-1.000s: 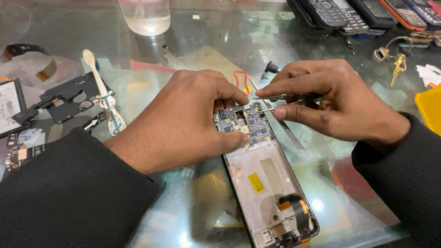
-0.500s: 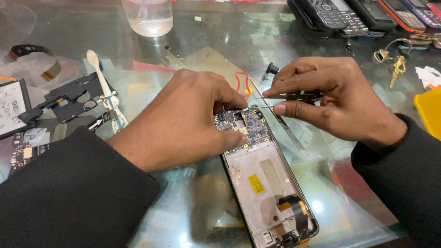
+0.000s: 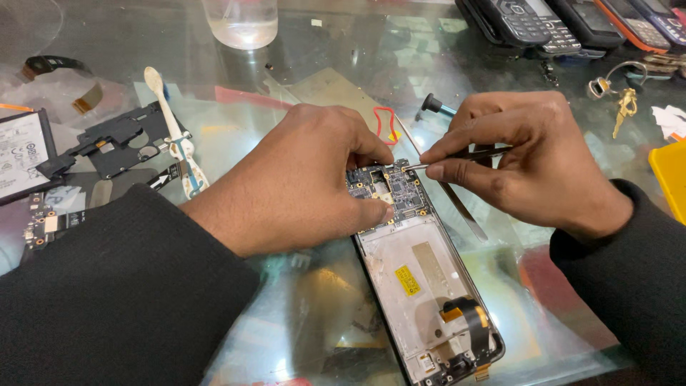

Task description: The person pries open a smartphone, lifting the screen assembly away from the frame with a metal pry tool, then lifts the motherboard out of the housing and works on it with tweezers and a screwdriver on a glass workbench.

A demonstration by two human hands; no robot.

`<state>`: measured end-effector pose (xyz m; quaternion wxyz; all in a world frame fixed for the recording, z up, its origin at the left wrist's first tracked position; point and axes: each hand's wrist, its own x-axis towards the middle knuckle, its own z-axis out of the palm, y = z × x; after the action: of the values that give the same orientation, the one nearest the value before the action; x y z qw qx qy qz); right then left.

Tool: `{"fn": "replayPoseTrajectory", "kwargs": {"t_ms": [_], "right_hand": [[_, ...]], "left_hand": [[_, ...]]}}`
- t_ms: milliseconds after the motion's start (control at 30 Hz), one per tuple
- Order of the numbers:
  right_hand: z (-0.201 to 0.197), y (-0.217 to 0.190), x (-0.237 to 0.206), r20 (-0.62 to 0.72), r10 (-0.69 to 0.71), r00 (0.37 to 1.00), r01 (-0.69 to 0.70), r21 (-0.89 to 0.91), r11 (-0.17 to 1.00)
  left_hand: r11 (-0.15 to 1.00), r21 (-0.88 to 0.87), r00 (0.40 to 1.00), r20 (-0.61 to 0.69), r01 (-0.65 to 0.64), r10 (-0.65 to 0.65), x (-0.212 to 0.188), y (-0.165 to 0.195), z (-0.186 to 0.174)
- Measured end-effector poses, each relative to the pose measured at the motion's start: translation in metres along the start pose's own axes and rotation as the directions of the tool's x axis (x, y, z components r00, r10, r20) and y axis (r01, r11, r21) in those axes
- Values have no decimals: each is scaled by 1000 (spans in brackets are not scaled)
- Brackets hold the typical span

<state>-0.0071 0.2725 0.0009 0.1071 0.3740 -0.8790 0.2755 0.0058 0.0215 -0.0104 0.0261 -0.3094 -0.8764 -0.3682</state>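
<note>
While the left hand (image 3: 314, 175) curls over the upper end of an opened phone (image 3: 421, 286), its thumb and fingertips pinch the edges of the circuit board (image 3: 393, 193) seated there, the hand closed down on the board rather than spread flat. The right hand (image 3: 522, 164) is drawn in around a pair of thin metal tweezers (image 3: 457, 154), thumb and forefinger pressing them together, and their tip meets the top right corner of the board, just beside the left forefinger. Whether the tip grips anything is too small to tell. Both arms wear black sleeves.

The phone lies back-open on a glass tabletop (image 3: 329, 50), slanting from the middle toward the lower right, its pale inner frame bare, with a yellow sticker (image 3: 408, 280) at mid-length and a black and orange flex cable (image 3: 464, 318) near the bottom end.

Behind the right hand rests a screwdriver with a black cap (image 3: 433, 105), and a red loop (image 3: 386, 125) lies between the two hands. To the left are a white plastic pry tool (image 3: 168, 114), a black plastic cover piece (image 3: 114, 139) and a flat battery (image 3: 21, 154). A clear container (image 3: 241, 21) stands at the far edge, keypad phones (image 3: 564, 21) line the top right, and keys (image 3: 623, 100) lie near them.
</note>
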Motion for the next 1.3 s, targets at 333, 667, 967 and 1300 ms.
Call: {"fn": "replayPoseTrajectory", "kwargs": {"t_ms": [333, 667, 967, 1300], "right_hand": [[6, -2, 0, -7, 17, 1000, -17, -9, 1000], [7, -5, 1, -14, 27, 1000, -28, -48, 998], [7, -4, 1, -9, 22, 1000, -22, -47, 999], [5, -4, 2, 8, 11, 1000, -10, -56, 998]], "left_hand": [[1000, -2, 1000, 2, -4, 4, 0, -1, 0], [1000, -18, 1000, 10, 6, -6, 0, -3, 2], [1000, -1, 1000, -7, -8, 8, 0, -2, 2], [1000, -3, 1000, -12, -25, 25, 0, -1, 1]]}}
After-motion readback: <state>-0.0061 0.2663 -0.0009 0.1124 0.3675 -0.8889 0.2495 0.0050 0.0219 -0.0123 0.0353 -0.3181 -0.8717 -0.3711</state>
